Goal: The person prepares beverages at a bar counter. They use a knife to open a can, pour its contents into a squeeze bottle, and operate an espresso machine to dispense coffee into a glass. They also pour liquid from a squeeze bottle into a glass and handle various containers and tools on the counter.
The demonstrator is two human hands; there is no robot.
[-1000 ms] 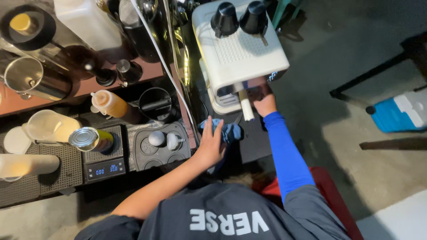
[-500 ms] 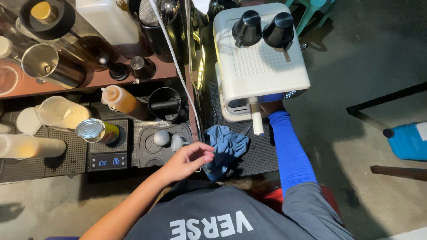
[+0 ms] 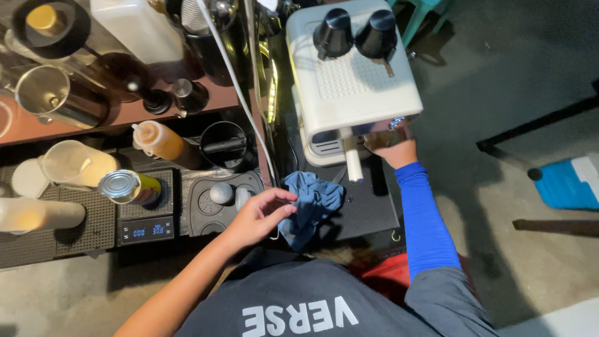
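Note:
My left hand (image 3: pixel 259 215) rests at the left edge of a crumpled blue cloth (image 3: pixel 315 200), its curled fingertips pinching the fabric. The cloth lies on a black drip mat (image 3: pixel 368 209) in front of a white espresso machine (image 3: pixel 349 81). My right hand (image 3: pixel 390 148), in a blue sleeve, reaches up under the machine's front right corner and grips a chrome knob (image 3: pixel 395 122) there; its fingers are partly hidden. A white handle (image 3: pixel 353 161) sticks out from under the machine, just left of that hand.
Two black cups (image 3: pixel 352 32) stand on the machine. Left of the cloth are a tamping station (image 3: pixel 218 196), a tin can (image 3: pixel 128 186) on a digital scale (image 3: pixel 146 231), a squeeze bottle (image 3: pixel 159 140), a black pitcher (image 3: pixel 224 145), plastic cups and a steel jug (image 3: pixel 59 97). A white cable (image 3: pixel 240 93) hangs across.
My left hand has slid back off the top of the cloth to its left edge and curled its fingers. My right hand stays at the machine's front corner.

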